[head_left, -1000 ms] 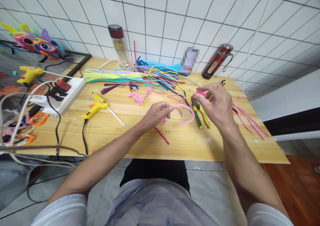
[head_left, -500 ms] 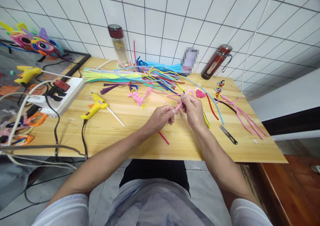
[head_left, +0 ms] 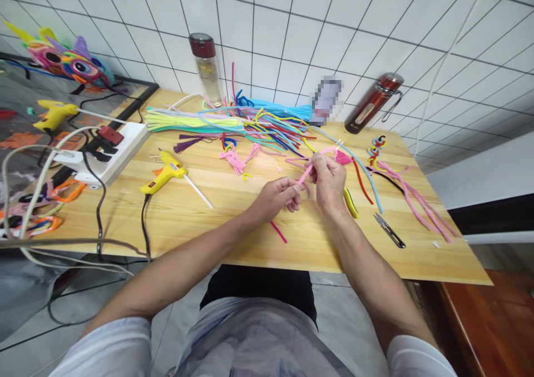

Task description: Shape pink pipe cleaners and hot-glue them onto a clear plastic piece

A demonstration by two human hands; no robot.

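A pink pipe cleaner is stretched between my two hands above the middle of the table. My left hand pinches its lower end between thumb and fingers. Higher up, my right hand grips the same piece, and some of it runs out past the fingers. Behind the hands lies a large pile of coloured pipe cleaners. A folded pink bundle rests left of my right hand, and a ribbed pink piece sits just beyond it. One short magenta stem lies below my left hand.
A yellow glue gun with a white stick lies at left, near a white power strip and cables. Small thread snips lie at right. A glass bottle and a red flask stand by the tiled wall.
The view has shifted slightly, so the table items appear a little further right. My hands have drawn slightly apart along the pink pipe cleaner, and both still hold it.
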